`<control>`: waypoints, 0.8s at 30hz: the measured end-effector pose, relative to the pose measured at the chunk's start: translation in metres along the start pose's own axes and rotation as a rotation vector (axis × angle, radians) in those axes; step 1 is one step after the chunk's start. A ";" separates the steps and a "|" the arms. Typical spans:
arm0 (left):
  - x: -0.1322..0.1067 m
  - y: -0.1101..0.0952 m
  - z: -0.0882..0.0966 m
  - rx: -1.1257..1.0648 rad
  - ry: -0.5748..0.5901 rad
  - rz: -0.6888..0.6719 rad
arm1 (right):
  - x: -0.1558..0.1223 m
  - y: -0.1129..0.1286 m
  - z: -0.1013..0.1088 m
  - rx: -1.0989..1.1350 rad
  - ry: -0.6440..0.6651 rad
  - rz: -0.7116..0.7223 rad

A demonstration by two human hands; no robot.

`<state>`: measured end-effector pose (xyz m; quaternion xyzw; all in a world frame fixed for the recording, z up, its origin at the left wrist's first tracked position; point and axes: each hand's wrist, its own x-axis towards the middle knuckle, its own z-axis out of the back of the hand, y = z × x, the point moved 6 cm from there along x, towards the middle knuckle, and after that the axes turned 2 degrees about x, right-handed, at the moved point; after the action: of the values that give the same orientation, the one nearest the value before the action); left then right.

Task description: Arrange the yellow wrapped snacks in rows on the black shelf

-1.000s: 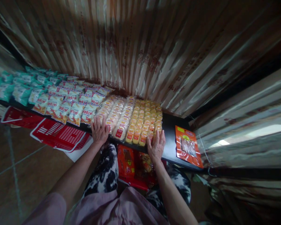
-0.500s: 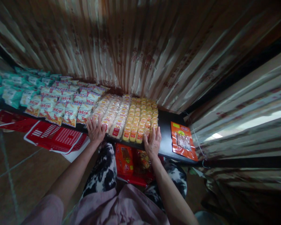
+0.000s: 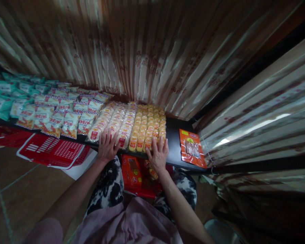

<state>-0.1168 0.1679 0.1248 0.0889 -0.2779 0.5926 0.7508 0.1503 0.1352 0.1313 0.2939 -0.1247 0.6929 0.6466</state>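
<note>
My left hand (image 3: 108,147) lies with its fingers spread on the front ends of the white packaged snacks (image 3: 120,123), which stand in rows on a black shelf (image 3: 174,145). On the front of the yellow packaged snacks (image 3: 141,130), at their right end, rests my right hand (image 3: 158,154), fingers also apart. Neither hand grips a pack; both touch the rows from the front. To the right of my right hand, a flat orange packet (image 3: 192,149) with a clear window lies on the shelf. The fingers hide some of the front packs.
Blue-and-white snack bags (image 3: 71,123) and teal bags (image 3: 1,106) fill the shelf's left part. Below stand a red basket (image 3: 53,150) and another red basket (image 3: 144,192) holding orange packets (image 3: 132,173), between my knees. Striped wrapped sheeting (image 3: 147,51) rises behind the shelf.
My left hand has shifted right along the white packs, and my right hand has moved slightly left over the yellow ones. The whole view has shifted a little.
</note>
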 end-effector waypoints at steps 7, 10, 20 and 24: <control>0.001 -0.005 -0.003 0.025 -0.003 -0.031 | 0.000 0.002 -0.001 -0.013 0.018 -0.018; 0.003 -0.022 0.006 0.016 -0.036 -0.041 | -0.001 -0.002 0.004 0.002 -0.017 -0.036; 0.012 -0.142 -0.014 -0.068 0.099 -0.280 | 0.016 -0.014 0.002 0.053 -0.063 -0.072; 0.012 -0.141 -0.028 -0.047 0.107 -0.304 | 0.015 -0.012 -0.002 0.047 -0.064 -0.055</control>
<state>0.0260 0.1519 0.1354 0.0807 -0.2344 0.4694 0.8474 0.1613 0.1507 0.1357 0.3342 -0.1210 0.6677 0.6541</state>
